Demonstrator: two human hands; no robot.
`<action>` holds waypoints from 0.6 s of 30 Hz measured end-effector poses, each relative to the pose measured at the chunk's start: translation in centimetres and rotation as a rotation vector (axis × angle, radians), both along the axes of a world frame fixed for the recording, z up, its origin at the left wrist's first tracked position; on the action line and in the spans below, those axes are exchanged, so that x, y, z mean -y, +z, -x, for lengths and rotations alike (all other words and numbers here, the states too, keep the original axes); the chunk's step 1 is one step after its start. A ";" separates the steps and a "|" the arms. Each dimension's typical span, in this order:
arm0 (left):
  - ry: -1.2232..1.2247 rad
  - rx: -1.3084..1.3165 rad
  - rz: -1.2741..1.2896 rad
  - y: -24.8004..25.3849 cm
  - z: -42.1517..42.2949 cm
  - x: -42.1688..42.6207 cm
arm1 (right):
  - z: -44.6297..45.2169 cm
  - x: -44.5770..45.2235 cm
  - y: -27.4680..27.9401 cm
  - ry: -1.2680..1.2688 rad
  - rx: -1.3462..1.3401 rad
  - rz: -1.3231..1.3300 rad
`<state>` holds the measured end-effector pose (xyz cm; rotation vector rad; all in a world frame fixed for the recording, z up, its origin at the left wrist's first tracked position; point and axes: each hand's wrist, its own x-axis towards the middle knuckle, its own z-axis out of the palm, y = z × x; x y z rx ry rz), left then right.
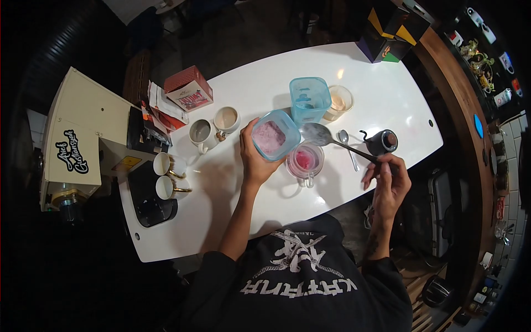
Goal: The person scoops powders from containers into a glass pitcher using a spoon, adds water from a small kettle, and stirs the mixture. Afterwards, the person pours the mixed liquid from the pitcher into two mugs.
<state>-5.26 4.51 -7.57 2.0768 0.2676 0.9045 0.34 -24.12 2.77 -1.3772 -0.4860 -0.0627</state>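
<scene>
My left hand is wrapped round a blue plastic container with pinkish powder inside, tilted toward me. In my right hand is the dark handle of a large spoon; its bowl is beside the container's right rim. Below the spoon a clear glass mug stands on the table with something pink-red in the bottom. Behind them are a second blue container and a glass with beige contents. A small metal spoon lies to the right of the mug.
On the white table two cups stand at left, near a red box. Two gold-handled cups sit by the cream machine. A small dark pot is close to my right hand. Dark boxes stand at the far corner.
</scene>
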 end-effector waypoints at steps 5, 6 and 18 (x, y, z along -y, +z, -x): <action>0.000 -0.003 0.010 0.4 0.4 0.4 | -0.7 -4.9 -0.3 0.195 -0.099 0.044; 0.004 -0.002 0.010 0.4 0.4 0.5 | -1.0 -5.9 -0.8 0.236 -0.105 0.071; -0.074 0.024 0.100 0.4 -0.3 -0.7 | -3.1 -6.6 -2.0 0.340 -0.106 0.311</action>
